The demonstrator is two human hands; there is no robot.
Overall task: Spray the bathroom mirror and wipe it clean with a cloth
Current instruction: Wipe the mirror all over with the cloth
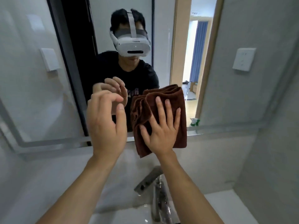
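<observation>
**Wiping the lower mirror with a flat palm**

The right hand [161, 125] lies spread on a folded brown terry cloth [168, 101], fingers straight and fanned, pressing it flat against the bathroom mirror [40, 78] near the glass's bottom edge. The left hand [105, 120] hovers just beside the cloth, at about nine o'clock from it, fingers loosely curved and holding nothing; whether its fingertips touch the glass cannot be told.

To do this step well, my judgement is that the pressure should stay even across the whole palm, not just the fingertips, so the cloth's full face meets the glass. Overlapping passes, worked steadily across and down, should avoid streaks. The cloth is bunched into ridges at about eleven o'clock from the right hand; smoothing these, perhaps with the free left hand, would probably give a cleaner wipe. Its lower corner hangs past the mirror's edge over the wall, so it likely wants shifting up before the next stroke.

From the right hand the cloth extends mostly toward twelve and one o'clock, with a small flap at six. A green-topped spray bottle [195, 122] shows at three o'clock from the hand, at the mirror's bottom edge; whether this is the bottle itself or its reflection is unclear. A chrome faucet [155, 180] and white sink [226, 206] lie at six o'clock, well below.
</observation>
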